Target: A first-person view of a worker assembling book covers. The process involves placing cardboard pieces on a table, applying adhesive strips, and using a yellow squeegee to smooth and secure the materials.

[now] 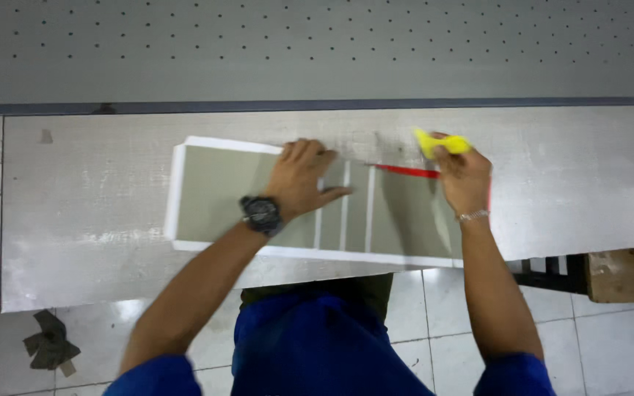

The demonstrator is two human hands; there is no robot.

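Head view, panel: a long grey-green flat panel with white foam edges (218, 192) lies lengthwise on the pale grey scuffed workbench (82, 183), its near edge close to the bench's front edge.
Head view, cuts: several white lines run across the panel's middle, between the two hands.
Head view, left hand: the left hand (301, 180) lies flat and spread on the panel, palm down, fingers pointing toward the white lines; it presses on the panel and grasps nothing.
Head view, wrist: a black wristwatch (261, 214) sits on the left wrist.
Head view, right hand: the right hand (464, 176) is clenched around a yellow-handled tool (440, 143), its thin red part (406, 171) lying across the panel's far edge.
Head view, bracelet: a thin silver bracelet (472, 215) circles the right wrist.
Head view, surroundings: a grey perforated board (317, 44) stands behind the workbench; a brown wooden block (625, 273) sits at the lower right; white floor tiles (434, 330) show below, with a crumpled dark scrap (50, 343) at lower left.
Head view, person: blue sleeves and blue clothing fill the bottom edge.
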